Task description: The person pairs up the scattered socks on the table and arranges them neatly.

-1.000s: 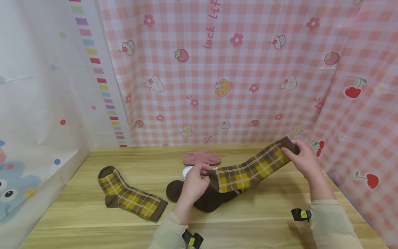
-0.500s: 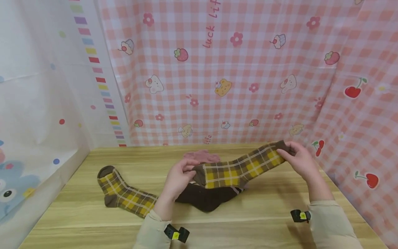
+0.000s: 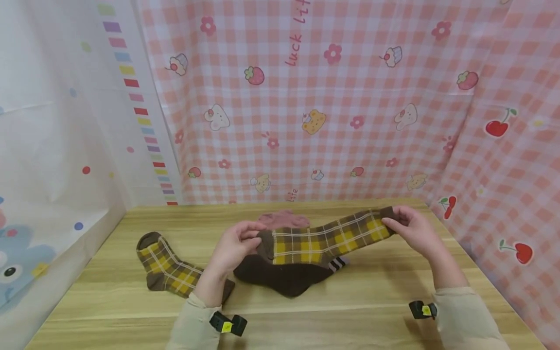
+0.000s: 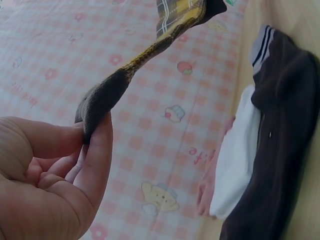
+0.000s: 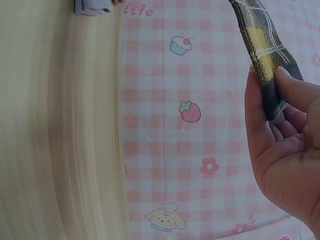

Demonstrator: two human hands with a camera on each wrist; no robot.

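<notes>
A brown and yellow plaid sock [image 3: 323, 238] is stretched between my hands above the table, toe to the left and cuff to the right. My left hand [image 3: 232, 248] pinches its dark toe between thumb and fingers, as the left wrist view shows close up. At the other end, my right hand [image 3: 417, 231] grips the brown cuff [image 5: 272, 102] with the thumb on the near side. A matching plaid sock [image 3: 164, 265] lies flat on the table to the left, partly covered by my left forearm.
Beneath the held sock lies a dark brown sock [image 3: 286, 282] with a striped cuff. Pink socks [image 3: 284, 218] lie behind it, and a white sock [image 4: 235, 155] shows between them in the left wrist view. A checked curtain [image 3: 323, 97] hangs behind the wooden table [image 3: 350, 316].
Both hands have carried the plaid sock left and lowered its cuff end; my left hand moved farther than the right. The sock now hangs closer to level. My left forearm now covers part of the matching sock.
</notes>
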